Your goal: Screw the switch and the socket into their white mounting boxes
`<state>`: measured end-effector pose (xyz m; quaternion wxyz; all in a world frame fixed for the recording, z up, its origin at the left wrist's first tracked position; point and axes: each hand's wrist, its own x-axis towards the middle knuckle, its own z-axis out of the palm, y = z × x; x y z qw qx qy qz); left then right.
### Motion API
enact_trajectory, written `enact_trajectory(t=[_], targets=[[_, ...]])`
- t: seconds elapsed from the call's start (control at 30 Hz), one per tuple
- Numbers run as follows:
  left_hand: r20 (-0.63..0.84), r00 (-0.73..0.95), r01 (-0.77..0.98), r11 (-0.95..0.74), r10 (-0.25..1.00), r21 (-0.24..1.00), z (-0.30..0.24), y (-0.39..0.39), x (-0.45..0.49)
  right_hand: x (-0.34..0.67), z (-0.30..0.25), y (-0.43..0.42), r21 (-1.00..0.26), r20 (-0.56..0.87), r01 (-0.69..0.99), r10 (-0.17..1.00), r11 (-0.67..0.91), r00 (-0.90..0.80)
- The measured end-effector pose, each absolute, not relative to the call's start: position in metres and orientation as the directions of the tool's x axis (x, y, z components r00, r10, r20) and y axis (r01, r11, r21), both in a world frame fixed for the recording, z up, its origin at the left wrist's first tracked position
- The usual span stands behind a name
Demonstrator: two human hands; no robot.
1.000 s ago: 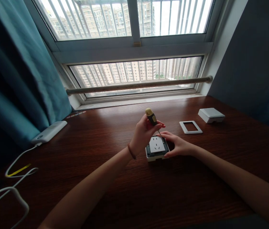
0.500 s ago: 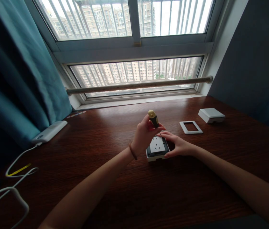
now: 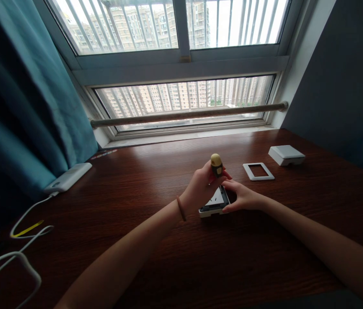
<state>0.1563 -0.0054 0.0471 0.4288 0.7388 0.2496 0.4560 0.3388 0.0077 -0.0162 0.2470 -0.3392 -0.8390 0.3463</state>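
My left hand point(image 3: 203, 185) is closed around a screwdriver point(image 3: 216, 165) with a yellow and black handle, held nearly upright above a wall socket point(image 3: 214, 207). The socket has a white face with slots and a dark frame on a white base, and it lies on the table. Much of its far side is hidden behind my left hand, and so is the screwdriver's tip. My right hand point(image 3: 239, 196) grips the socket's right side, thumb at the near corner and fingers at the far edge.
On the brown wooden table point(image 3: 155, 257), a white square frame point(image 3: 258, 171) lies right of my hands, with a white box-shaped piece point(image 3: 286, 155) beyond it. At the left are a white power strip-like device point(image 3: 68, 177), its white cable point(image 3: 23, 257) and a blue curtain point(image 3: 39, 103).
My left hand has moved slightly right and down with the screwdriver, whose handle now stands more upright. It covers more of the socket. My right hand stays in place.
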Motion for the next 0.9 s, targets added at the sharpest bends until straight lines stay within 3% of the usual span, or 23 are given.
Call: enact_trajectory(t=[0.17, 0.33, 0.63, 0.77, 0.9], targets=[[0.442, 0.353, 0.066, -0.494, 0.824, 0.867, 0.041, -0.004, 0.155, 0.339, -0.018, 0.008, -0.785, 0.188, 0.343, 0.726, 0.515, -0.661], [0.418, 0.273, -0.022, -0.429, 0.866, 0.903, 0.036, -0.001, 0.157, 0.339, -0.020, 0.009, -0.791, 0.191, 0.337, 0.729, 0.511, -0.657], [0.362, 0.479, -0.290, -0.245, 0.800, 0.925, 0.044, 0.010, 0.150, 0.337, -0.016, 0.008, -0.802, 0.180, 0.330, 0.729, 0.498, -0.661], [0.379, 0.469, -0.263, -0.283, 0.798, 0.922, 0.041, 0.015, 0.149, 0.336, -0.014, 0.006, -0.812, 0.168, 0.327, 0.731, 0.483, -0.661], [0.393, 0.317, -0.191, -0.348, 0.863, 0.918, 0.033, 0.019, 0.151, 0.338, -0.019, 0.008, -0.809, 0.173, 0.330, 0.733, 0.487, -0.658]])
